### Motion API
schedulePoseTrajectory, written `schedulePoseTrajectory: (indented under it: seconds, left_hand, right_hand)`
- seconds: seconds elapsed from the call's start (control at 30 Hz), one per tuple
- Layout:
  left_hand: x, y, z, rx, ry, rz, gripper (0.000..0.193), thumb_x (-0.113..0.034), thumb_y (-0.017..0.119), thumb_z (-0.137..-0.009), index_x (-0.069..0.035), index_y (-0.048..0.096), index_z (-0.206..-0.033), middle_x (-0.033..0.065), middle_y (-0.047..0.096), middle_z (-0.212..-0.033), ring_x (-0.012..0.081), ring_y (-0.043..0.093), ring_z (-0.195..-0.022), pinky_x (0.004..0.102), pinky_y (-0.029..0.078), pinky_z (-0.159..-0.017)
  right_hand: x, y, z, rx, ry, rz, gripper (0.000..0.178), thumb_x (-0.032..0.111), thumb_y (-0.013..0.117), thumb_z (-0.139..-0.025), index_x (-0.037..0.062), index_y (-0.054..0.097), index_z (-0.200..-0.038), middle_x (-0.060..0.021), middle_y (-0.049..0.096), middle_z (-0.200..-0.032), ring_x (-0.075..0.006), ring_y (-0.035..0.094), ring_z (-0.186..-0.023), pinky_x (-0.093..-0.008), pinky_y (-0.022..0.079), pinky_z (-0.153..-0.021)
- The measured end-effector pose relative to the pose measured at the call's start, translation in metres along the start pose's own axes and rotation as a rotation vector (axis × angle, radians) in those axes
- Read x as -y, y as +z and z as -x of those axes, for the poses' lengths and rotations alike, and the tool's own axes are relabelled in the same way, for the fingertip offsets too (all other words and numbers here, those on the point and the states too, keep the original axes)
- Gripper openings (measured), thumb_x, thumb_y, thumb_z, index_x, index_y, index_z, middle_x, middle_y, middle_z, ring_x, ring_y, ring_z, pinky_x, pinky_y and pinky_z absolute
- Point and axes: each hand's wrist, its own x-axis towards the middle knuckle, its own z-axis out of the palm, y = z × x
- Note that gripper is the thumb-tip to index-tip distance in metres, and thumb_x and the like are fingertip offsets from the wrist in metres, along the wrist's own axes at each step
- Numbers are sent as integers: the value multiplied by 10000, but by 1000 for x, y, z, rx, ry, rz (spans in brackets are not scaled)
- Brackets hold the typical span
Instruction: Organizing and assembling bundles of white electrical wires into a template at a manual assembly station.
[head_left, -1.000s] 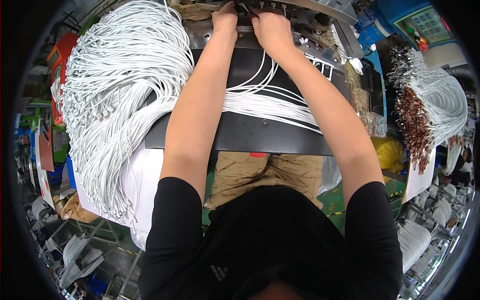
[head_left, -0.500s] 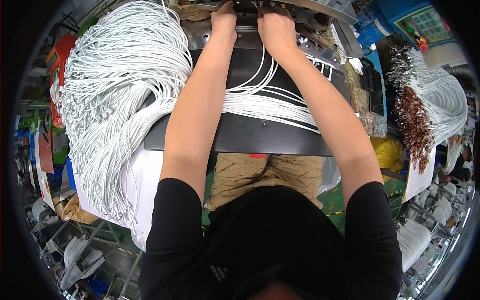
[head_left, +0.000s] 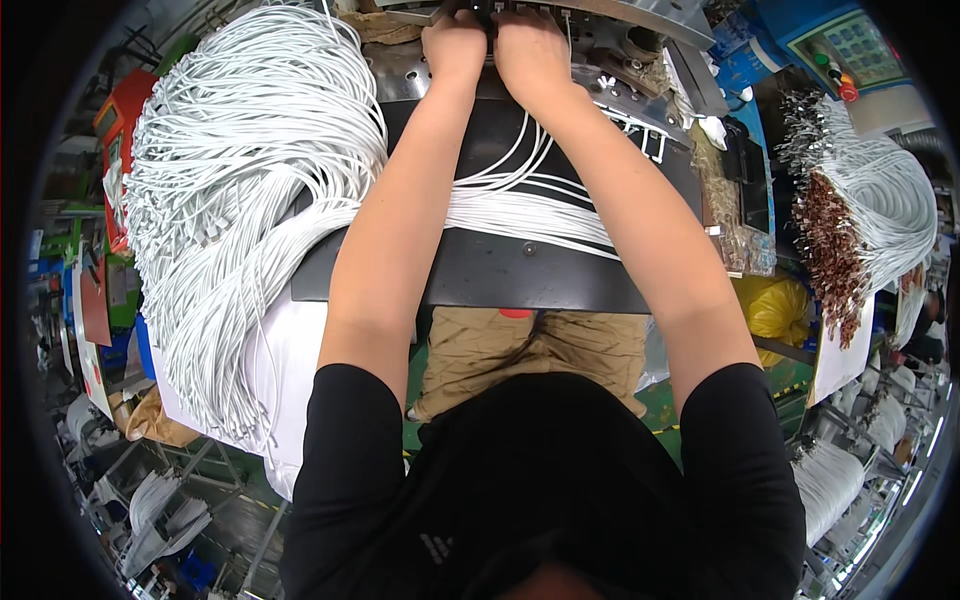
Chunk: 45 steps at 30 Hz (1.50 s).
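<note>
Both hands reach to the metal machine at the top of the view. My left hand is curled at its dark front edge, with its fingertips hidden. Close beside it, my right hand bends its fingers over the same edge, knuckles up. What either hand pinches cannot be seen. A few white cables curve up from a flat bundle and pass out of sight under my right hand and wrist. Just right of that hand, a thin white cable runs up to the machine.
A large heap of white cables lies at left, its strands leading onto the black work plate. At right are a bundle of cables with brown ends, a yellow bag and a control panel.
My right hand has shifted left, closer to my left hand, uncovering a white cable on its right side. My left hand has moved slightly right and down.
</note>
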Motion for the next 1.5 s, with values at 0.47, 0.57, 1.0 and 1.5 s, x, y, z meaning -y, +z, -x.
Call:
schedulePoseTrajectory:
  seconds: [0.47, 0.57, 1.0, 1.5]
  left_hand:
    - [-113, -48, 11, 417, 375, -645, 473, -189, 577, -833, -49, 619, -1282, 166, 629, -1292, 329, 555, -1242, 491, 364, -1101]
    - [-114, -43, 10, 563, 249, -722, 515, -186, 584, -824, -74, 595, -1326, 154, 603, -1339, 313, 538, -1268, 486, 356, -1106]
    - [-140, -98, 39, 344, 312, -437, 305, -153, 594, -946, -75, 632, -1238, 186, 619, -1271, 412, 560, -1204, 465, 438, -1031]
    - [-123, -320, 286, 159, -1304, 893, 325, -313, 488, -1066, -14, 595, -1133, 104, 681, -992, 193, 640, -858, 322, 512, -772]
  right_hand:
    - [-63, -67, 20, 104, -152, 261, 211, 156, 594, -900, 28, 715, -1015, -166, 707, -934, -369, 657, -937, -454, 524, -885]
    - [-63, -54, 22, 129, -125, 251, 215, 149, 595, -888, 18, 713, -1010, -177, 701, -919, -369, 661, -921, -445, 526, -886]
    - [-57, -125, 30, 200, -36, 93, 333, 234, 620, -949, 36, 667, -1212, -188, 672, -1051, -316, 647, -1007, -390, 507, -922]
    - [-7, -266, 368, 304, 1053, -526, 95, 91, 649, -922, -3, 648, -907, -31, 653, -836, -90, 587, -791, -268, 479, -683]
